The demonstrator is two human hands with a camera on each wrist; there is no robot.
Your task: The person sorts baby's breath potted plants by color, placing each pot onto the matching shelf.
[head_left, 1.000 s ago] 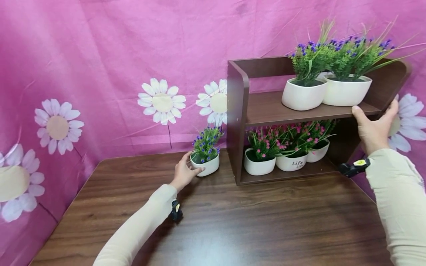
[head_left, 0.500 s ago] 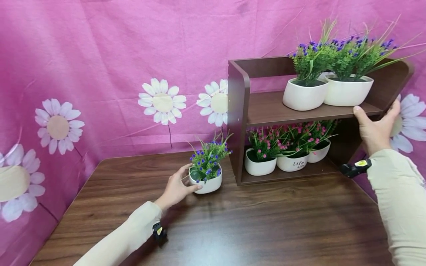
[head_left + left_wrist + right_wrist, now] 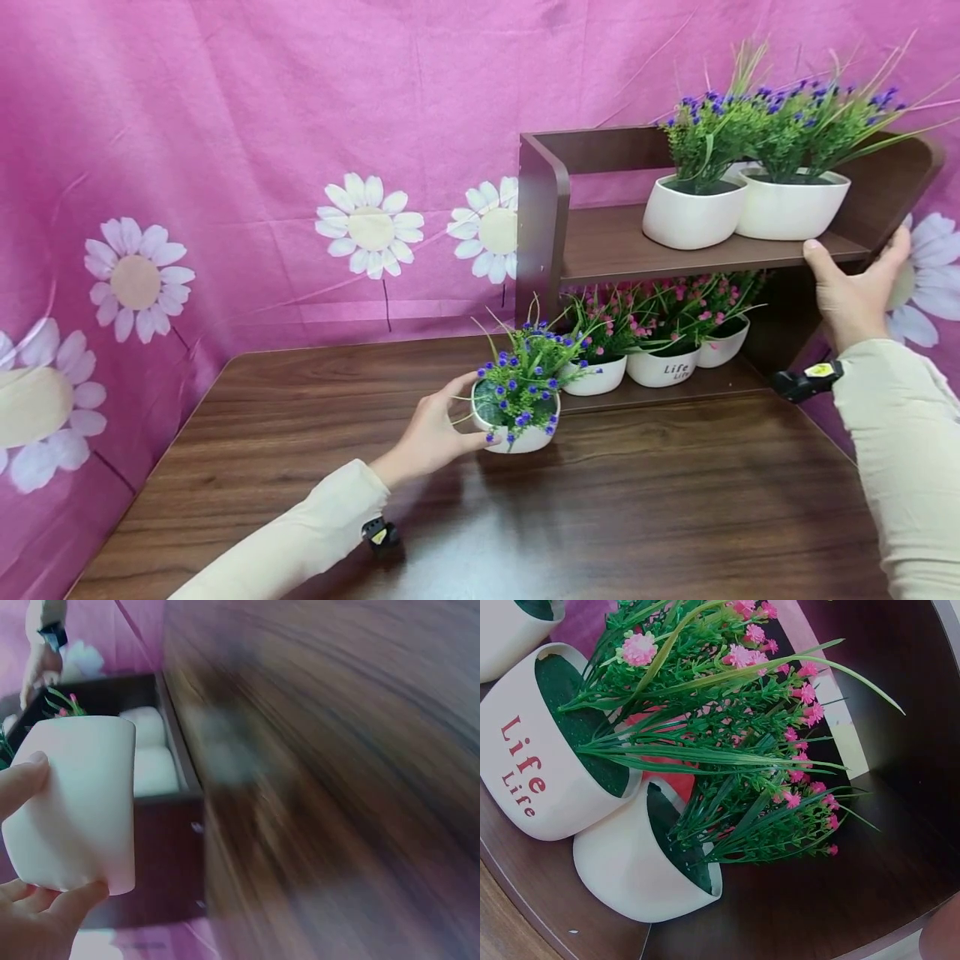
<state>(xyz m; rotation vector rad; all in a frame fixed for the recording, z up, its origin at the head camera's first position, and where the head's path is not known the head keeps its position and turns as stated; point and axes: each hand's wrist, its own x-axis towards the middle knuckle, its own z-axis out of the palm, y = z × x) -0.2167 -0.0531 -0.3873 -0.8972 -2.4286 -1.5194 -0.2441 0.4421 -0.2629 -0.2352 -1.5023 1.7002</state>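
Observation:
My left hand [image 3: 435,433] grips a white potted plant [image 3: 517,417] with purple-blue flowers, thumb at the front and fingers round the left side. In the left wrist view the pot's smooth white side [image 3: 82,802] shows between thumb and fingers, lifted above the tabletop. My right hand [image 3: 855,283] holds the right end of a dark brown two-tier shelf [image 3: 543,208], its thumb on the front edge of the upper board. Two white pots of purple flowers, the left one [image 3: 693,212] and the right one [image 3: 795,204], stand on that upper board.
On the lower board sit white pots with pink flowers, one [image 3: 663,367] lettered "Life"; another [image 3: 645,855] leans close beside it in the right wrist view. The wood-grain table [image 3: 300,400] extends left and forward of the shelf. A pink daisy-print cloth [image 3: 262,125] hangs behind.
The potted plant in my left hand has come forward from beside the shelf, then right, and now overlaps the shelf's front left corner. My right hand keeps its hold on the shelf.

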